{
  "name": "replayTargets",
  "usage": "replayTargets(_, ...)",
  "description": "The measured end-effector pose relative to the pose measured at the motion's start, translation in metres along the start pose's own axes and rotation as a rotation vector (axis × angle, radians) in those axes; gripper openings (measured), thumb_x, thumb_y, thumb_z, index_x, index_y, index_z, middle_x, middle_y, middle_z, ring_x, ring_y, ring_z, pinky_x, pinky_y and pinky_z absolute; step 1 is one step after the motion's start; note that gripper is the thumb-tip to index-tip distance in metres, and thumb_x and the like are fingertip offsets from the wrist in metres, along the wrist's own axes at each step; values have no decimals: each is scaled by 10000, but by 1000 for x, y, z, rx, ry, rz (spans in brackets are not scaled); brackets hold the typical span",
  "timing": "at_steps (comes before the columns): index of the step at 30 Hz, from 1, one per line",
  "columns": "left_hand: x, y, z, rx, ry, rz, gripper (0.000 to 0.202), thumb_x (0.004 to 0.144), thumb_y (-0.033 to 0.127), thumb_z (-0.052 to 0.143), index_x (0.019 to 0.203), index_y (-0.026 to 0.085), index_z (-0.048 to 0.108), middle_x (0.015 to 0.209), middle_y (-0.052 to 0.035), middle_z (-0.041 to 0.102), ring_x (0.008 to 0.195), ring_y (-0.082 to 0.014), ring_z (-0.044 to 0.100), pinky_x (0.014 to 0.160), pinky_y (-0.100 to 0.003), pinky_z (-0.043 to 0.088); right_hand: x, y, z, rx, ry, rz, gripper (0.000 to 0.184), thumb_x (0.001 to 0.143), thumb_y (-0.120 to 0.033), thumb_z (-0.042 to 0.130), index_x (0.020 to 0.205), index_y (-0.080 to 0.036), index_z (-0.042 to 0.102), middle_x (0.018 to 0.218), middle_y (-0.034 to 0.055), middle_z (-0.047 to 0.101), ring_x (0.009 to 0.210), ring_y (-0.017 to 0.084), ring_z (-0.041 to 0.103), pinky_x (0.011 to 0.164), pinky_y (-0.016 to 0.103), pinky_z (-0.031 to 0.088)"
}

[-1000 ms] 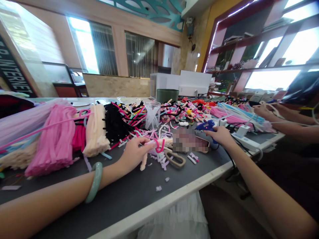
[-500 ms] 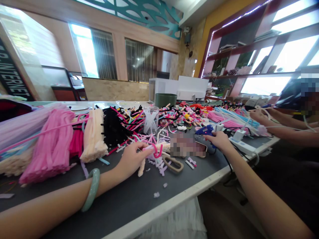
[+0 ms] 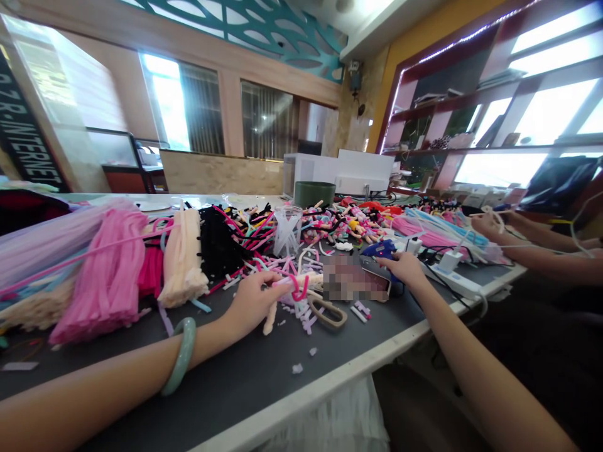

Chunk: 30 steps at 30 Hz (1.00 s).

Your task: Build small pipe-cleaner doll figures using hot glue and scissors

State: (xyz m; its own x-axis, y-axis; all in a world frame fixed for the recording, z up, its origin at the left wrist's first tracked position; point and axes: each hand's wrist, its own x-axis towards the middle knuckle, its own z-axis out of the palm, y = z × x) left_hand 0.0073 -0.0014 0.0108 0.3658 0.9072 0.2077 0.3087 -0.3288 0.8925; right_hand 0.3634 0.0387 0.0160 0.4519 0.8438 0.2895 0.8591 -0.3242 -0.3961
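The left hand, a pale green bangle on its wrist, pinches a bent pink pipe cleaner near the middle of a dark table — the right hand grips a blue glue gun just right of it, and a co-worker's hands hover far right

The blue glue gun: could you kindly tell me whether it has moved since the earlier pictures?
No, hardly: the blue glue gun stays put beside the white power strip; only the view shifted.
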Motion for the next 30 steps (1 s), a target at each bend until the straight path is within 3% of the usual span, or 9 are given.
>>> replayTargets(5,0,0,-1,40,15,38,295,840,415,490,672,176,528,268,71,488,291,-117,506,540,-220,364,4,1,6,-50,-17,-7,343,751,-470,585,688,-141,661,623,83,653,606,206,616,522,259,382)
replayTargets(17,-1,2,-1,27,3,30,301,838,430,490,703,170,559,279,74,485,278,-116,495,469,-215,303,4,7,14,-214,-5,18,481,800,-544,488,882,-105,664,848,186,681,801,288,650,609,309,436)
replayTargets(25,-1,3,-1,-2,-3,8,292,828,422,495,673,176,526,267,73,485,270,-116,491,478,-207,323,11,9,12,-233,-95,0,533,804,-567,500,942,-72,639,861,176,674,807,280,648,594,304,441)
replayTargets(30,-1,3,-1,16,14,18,280,818,404,493,670,173,547,271,65,494,276,-121,497,505,-219,349,13,4,11,-256,-143,14,438,865,-481,503,1040,-90,593,984,126,637,869,222,623,725,359,496)
